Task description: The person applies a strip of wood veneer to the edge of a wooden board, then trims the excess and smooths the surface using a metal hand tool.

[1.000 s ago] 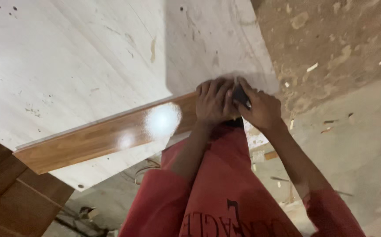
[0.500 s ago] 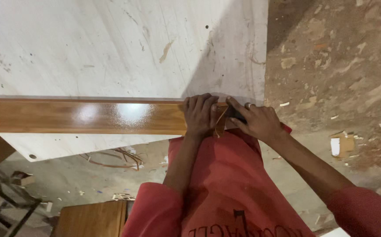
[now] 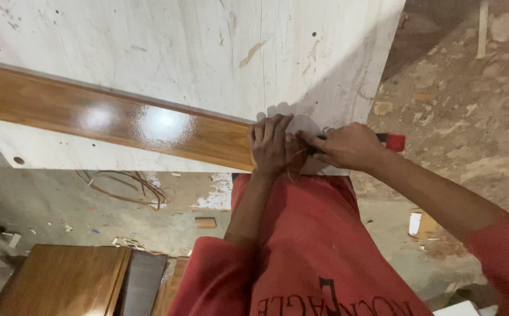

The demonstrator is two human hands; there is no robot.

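White board carries glossy wooden strip above dusty floor.

A glossy brown wooden strip lies on a matt white board, scuffed and stained. The red tool handle looks plastic. The floor is rough and dusty.

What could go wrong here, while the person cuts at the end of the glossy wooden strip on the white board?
1. The left hand presses the strip's end right beside the tool in the right hand; a slip could probably cut the fingers.
2. The wooden strip is held only at one end, so it might shift.
3. The cut sits near the edge of the white board, so the tool may run off.
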